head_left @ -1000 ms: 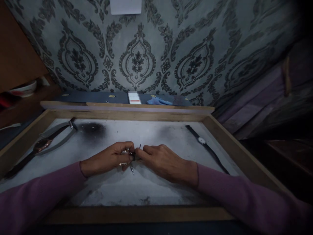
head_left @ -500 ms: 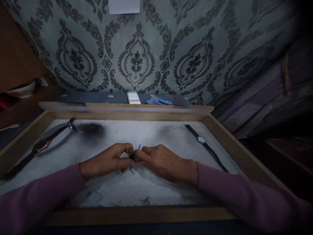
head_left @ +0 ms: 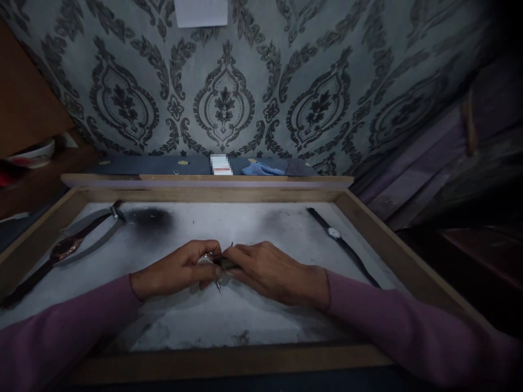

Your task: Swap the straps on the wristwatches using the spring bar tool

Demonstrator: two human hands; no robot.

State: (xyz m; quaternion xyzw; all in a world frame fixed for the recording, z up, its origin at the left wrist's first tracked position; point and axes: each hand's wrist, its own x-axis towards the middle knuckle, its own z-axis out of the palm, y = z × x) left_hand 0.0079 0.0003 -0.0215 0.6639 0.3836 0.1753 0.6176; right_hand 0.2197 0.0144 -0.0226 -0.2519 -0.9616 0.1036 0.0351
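Near the middle of a wooden-framed tray (head_left: 229, 359), my left hand (head_left: 182, 268) is closed on a small round watch (head_left: 205, 260) with a pale face. A thin metal piece (head_left: 219, 287) sticks out below its fingers. My right hand (head_left: 272, 269) touches the watch's right side, its fingers pinched on a dark strap-like piece (head_left: 229, 263). The fingertips of both hands nearly meet there and partly hide the watch.
At the tray's left lies a brown watch (head_left: 65, 247) with a grey band beside it. A black-strapped watch (head_left: 334, 233) lies at the right. Behind the tray are a small white pack (head_left: 221, 164) and a blue cloth (head_left: 261, 169).
The view has shifted slightly. Both hands keep their hold, and a little more of the dark piece shows between them.
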